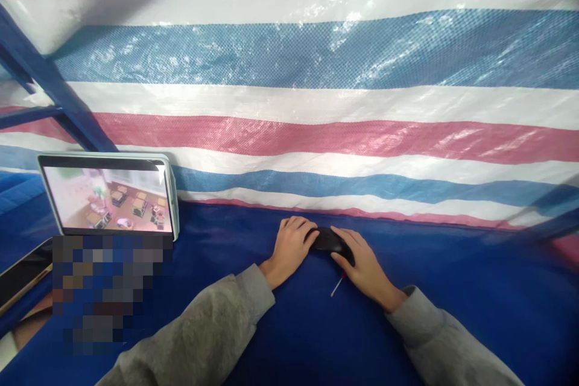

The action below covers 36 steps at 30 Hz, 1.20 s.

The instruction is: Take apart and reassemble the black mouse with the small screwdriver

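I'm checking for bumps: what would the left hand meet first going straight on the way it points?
The mouse, which the left hand already seems to touch at one end, though depth there is hard to judge.

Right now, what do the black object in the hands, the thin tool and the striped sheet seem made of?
Black object: probably plastic, fairly smooth; its surface looks even and dark.
Thin tool: smooth shaft, likely metal, being silvery; the red end may be plastic.
Striped sheet: seemingly woven plastic, glossy, with fine weave and bright glare.
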Each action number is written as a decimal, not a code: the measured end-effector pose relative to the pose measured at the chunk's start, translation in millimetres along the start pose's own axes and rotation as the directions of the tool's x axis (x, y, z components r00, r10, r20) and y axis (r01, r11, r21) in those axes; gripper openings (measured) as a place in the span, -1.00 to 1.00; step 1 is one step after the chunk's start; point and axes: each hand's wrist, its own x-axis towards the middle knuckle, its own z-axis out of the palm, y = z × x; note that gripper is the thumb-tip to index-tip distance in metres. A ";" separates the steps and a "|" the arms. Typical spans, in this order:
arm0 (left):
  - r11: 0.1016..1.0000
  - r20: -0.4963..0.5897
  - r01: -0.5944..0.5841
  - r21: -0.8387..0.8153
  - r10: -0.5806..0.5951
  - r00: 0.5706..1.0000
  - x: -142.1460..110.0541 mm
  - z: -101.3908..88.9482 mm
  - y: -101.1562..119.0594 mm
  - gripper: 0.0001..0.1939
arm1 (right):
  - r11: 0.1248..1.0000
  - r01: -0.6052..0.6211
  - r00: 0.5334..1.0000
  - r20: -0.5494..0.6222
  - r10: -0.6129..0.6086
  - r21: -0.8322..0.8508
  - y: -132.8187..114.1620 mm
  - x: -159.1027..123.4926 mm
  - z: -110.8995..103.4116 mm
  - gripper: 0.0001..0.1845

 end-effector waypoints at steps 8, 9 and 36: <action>1.000 -0.003 -0.020 0.016 0.020 1.000 -0.5 1.7 -0.9 -0.82 | 1.000 -0.001 1.000 0.003 0.001 -0.005 1.3 -0.3 1.0 -0.47; 1.000 -0.004 -0.020 0.014 0.020 1.000 -0.3 1.9 -1.2 -0.82 | 1.000 -0.002 1.000 0.002 0.002 -0.004 1.4 -0.3 1.1 -0.47; 0.965 0.017 -0.183 -0.190 0.190 0.982 -1.4 -3.7 1.1 -0.71 | 1.000 0.012 1.000 0.006 -0.012 0.004 1.7 -0.4 0.5 -0.46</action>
